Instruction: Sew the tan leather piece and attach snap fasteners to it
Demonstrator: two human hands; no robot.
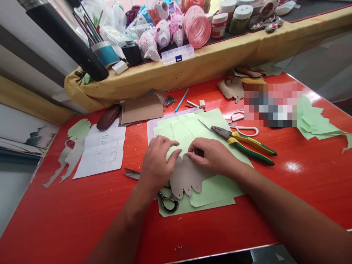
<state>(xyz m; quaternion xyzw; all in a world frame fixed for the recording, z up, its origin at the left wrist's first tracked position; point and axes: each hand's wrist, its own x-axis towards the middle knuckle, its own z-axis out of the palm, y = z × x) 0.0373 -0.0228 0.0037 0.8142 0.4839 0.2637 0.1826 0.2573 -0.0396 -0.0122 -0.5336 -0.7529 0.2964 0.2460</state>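
Clearly the grey piece over the green sheets is already cut and holed, its lobes yet unjoined. The right hand seems to pinch its top edge; the left hand's fingers are parted.

On a table, a cutout is laid over stacked sheets. Pliers are placed to its right, a page to its left; jars are set on a ledge behind.
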